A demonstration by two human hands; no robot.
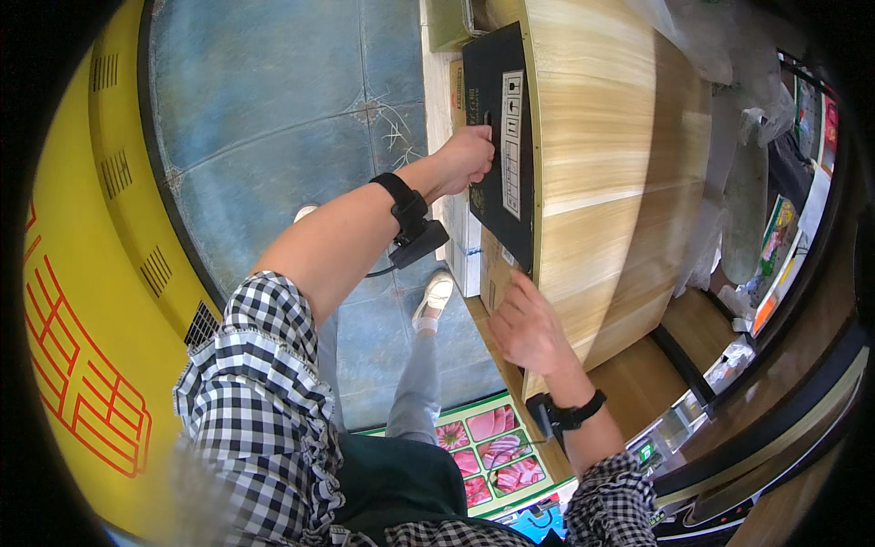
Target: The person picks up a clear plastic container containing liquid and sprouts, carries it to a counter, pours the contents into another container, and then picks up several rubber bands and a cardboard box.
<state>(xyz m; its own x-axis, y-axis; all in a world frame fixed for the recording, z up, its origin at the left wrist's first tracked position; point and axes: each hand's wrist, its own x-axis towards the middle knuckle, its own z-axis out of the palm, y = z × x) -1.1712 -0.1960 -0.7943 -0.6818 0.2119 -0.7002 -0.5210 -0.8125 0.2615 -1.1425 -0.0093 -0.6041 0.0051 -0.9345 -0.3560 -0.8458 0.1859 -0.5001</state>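
A black cardboard box [495,82] with a white label of handling symbols [511,145] juts out from beneath a light wooden counter [601,137]. My left hand [466,161] has its fingers curled at the box's outer face, close to a small handle slot; the fingertips are partly hidden. At the box's near corner, my right hand [526,321] is bent, its thumb and forefinger pinching the edge just beside the counter's rim. Both wrists carry black straps, and the left one [418,219] holds a small black device.
Other cartons, including a brown one [493,267] and a white one [465,249], stand under the counter. A yellow appliance [89,273] with vents flanks the left side. Blue floor tiles [266,89] lie between, with plastic bags [745,41] at the right.
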